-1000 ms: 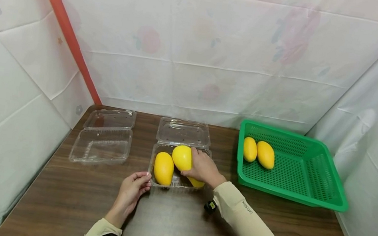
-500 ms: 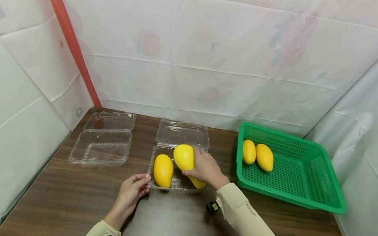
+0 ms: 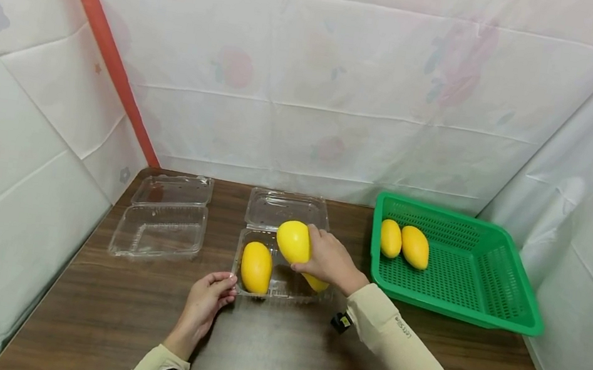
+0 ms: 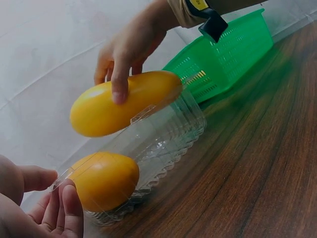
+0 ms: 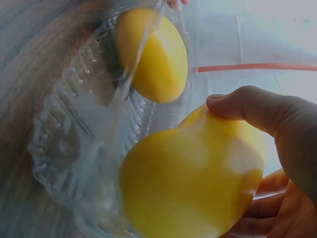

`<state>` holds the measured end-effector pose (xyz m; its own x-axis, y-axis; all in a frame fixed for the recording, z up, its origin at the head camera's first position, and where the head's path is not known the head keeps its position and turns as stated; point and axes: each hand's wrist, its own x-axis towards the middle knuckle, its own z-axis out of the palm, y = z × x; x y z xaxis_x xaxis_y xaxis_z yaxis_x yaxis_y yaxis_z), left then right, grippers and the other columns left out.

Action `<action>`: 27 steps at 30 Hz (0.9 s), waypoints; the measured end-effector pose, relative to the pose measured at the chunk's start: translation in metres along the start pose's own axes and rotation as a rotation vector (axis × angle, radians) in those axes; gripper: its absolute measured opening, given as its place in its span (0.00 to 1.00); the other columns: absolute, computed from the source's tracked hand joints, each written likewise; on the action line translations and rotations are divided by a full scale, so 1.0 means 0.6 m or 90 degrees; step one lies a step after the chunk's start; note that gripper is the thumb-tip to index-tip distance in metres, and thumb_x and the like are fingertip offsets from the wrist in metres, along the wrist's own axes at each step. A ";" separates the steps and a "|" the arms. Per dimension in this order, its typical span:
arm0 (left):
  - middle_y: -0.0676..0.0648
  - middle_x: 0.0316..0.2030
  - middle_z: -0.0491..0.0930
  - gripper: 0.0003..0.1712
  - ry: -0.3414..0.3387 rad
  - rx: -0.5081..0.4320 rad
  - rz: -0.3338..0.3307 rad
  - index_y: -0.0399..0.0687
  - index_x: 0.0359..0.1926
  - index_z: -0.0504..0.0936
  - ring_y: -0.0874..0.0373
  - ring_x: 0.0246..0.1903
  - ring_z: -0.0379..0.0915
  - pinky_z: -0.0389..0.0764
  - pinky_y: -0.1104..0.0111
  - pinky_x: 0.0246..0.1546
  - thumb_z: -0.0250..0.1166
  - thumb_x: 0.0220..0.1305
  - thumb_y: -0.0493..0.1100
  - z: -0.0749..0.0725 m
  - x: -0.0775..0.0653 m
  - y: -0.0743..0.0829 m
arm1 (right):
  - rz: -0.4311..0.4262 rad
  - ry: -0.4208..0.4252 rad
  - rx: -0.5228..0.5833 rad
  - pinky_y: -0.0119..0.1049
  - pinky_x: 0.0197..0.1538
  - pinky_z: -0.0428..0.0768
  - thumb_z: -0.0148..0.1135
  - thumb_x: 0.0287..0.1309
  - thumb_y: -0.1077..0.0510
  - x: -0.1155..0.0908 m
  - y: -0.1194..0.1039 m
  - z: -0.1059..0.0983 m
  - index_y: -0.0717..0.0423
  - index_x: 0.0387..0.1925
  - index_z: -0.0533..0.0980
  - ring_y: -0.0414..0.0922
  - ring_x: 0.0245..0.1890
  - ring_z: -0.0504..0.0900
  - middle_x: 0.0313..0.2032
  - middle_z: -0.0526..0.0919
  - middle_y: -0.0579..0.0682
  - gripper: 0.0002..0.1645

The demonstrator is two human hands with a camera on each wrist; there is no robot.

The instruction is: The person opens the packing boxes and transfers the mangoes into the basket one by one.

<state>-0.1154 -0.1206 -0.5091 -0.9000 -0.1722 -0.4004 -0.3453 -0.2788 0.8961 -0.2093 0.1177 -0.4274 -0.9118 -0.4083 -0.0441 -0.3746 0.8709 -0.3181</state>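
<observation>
The fingers (image 4: 119, 88) of the right hand (image 3: 330, 258) were wrapped round one yellow mango (image 3: 293, 243), thumb on one side and the other fingers opposite. Thumb and fingers of the left hand (image 3: 206, 302) pinched the rim of a clear box (image 3: 282, 287) at its seven-to-eight o'clock corner.

Four mangoes showed in all. The gripped one was over the three o'clock half of that box, and its long axis, seen from the head, ran from between ten and eleven o'clock to between four and five, the broad end toward the former. Whether it touched the box could not be told. A second mango (image 3: 256, 268) lay inside, toward nine o'clock, its axis close to twelve-to-six.

The other two, a smaller-looking mango (image 3: 391, 239) and its neighbour (image 3: 415, 247), lay side by side at the nine o'clock end of the single green basket (image 3: 466, 275), which stood at three o'clock from the box. Clear boxes numbered two: the other box (image 3: 162, 229) sat at nine o'clock. Both lids were folded back toward twelve on the brown desk (image 3: 266, 358).
</observation>
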 end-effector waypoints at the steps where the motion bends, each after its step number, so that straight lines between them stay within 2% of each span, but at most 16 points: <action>1: 0.52 0.29 0.79 0.14 0.001 0.000 0.000 0.34 0.49 0.73 0.64 0.28 0.77 0.81 0.75 0.31 0.62 0.66 0.37 0.000 0.000 0.000 | -0.005 0.002 -0.005 0.42 0.43 0.81 0.75 0.44 0.37 0.000 0.000 -0.003 0.59 0.66 0.60 0.48 0.40 0.78 0.46 0.79 0.56 0.55; 12: 0.53 0.29 0.80 0.14 0.003 0.017 -0.004 0.35 0.49 0.73 0.65 0.27 0.77 0.81 0.75 0.31 0.62 0.66 0.38 0.000 -0.001 0.002 | -0.011 0.009 -0.028 0.44 0.43 0.82 0.75 0.44 0.37 0.004 -0.003 -0.031 0.58 0.66 0.60 0.50 0.41 0.80 0.47 0.79 0.57 0.55; 20: 0.53 0.28 0.80 0.13 0.007 0.013 -0.002 0.36 0.48 0.74 0.66 0.26 0.77 0.80 0.76 0.30 0.62 0.66 0.37 0.000 -0.001 0.003 | -0.036 0.013 -0.060 0.44 0.44 0.82 0.74 0.45 0.37 0.006 -0.005 -0.049 0.59 0.68 0.58 0.50 0.42 0.79 0.47 0.78 0.58 0.56; 27: 0.53 0.27 0.80 0.14 0.007 0.014 -0.002 0.35 0.48 0.74 0.66 0.26 0.77 0.80 0.76 0.30 0.63 0.65 0.38 0.000 -0.003 0.004 | -0.022 0.022 -0.055 0.45 0.45 0.82 0.73 0.45 0.37 0.008 0.001 -0.069 0.59 0.67 0.59 0.51 0.44 0.79 0.48 0.79 0.58 0.56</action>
<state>-0.1146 -0.1210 -0.5061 -0.8961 -0.1810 -0.4052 -0.3542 -0.2583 0.8988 -0.2206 0.1274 -0.3884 -0.9026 -0.4304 -0.0005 -0.4181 0.8772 -0.2359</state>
